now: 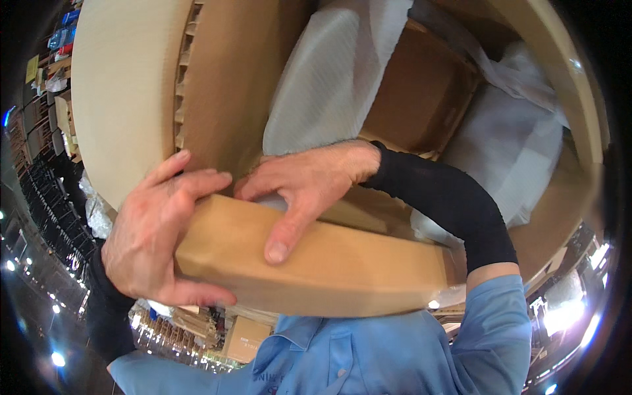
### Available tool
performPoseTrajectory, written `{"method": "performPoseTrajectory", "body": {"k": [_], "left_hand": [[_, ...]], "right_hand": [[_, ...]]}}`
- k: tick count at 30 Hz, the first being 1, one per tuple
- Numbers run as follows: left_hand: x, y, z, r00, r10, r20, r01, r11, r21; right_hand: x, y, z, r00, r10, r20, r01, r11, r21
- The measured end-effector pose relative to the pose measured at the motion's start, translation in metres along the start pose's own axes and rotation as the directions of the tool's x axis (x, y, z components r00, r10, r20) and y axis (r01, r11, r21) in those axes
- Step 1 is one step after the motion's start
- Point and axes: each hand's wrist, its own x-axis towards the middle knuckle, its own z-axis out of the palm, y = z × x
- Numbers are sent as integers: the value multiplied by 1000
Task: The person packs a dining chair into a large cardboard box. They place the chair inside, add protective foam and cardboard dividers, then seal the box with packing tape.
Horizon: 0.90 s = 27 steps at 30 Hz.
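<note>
A large open cardboard carton stands before me, white foam sheet lining its left inside and more white foam wrap lying along the right. Across its near side runs a long tan cardboard piece; whether it is a folded flap or a separate narrow box, I cannot tell. My left hand clasps its left end, thumb low and fingers over the top. From the right, my right hand reaches over it, thumb pressed on the upper face, fingers behind and partly hidden. Black sleeves cover both forearms.
A broad pale flap spreads out on the carton's left. Beyond it are shelves with mixed goods, black racking and a clump of clear plastic wrap. Below, another cardboard box shows past the carton.
</note>
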Motion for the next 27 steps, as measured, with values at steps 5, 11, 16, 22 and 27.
{"method": "performPoseTrajectory", "body": {"k": [5, 11, 16, 22, 27], "left_hand": [[-5, 1, 7, 982, 72, -174, -77, 997, -22], [17, -8, 2, 997, 64, -43, -68, 992, -108], [15, -5, -34, 927, -106, 360, 137, 989, -62], [4, -6, -30, 913, -103, 394, 79, 994, 76], [-20, -27, -17, 943, 41, 330, -119, 969, 218]], "right_hand": [[5, 6, -5, 989, -88, 117, 86, 996, 19], [15, 16, -20, 982, -100, 158, 113, 991, -73], [16, 23, -20, 933, -241, 266, 268, 961, -66], [15, 40, -16, 893, -411, 184, 420, 907, -14], [14, 47, -13, 867, -489, 95, 492, 871, -7]]}}
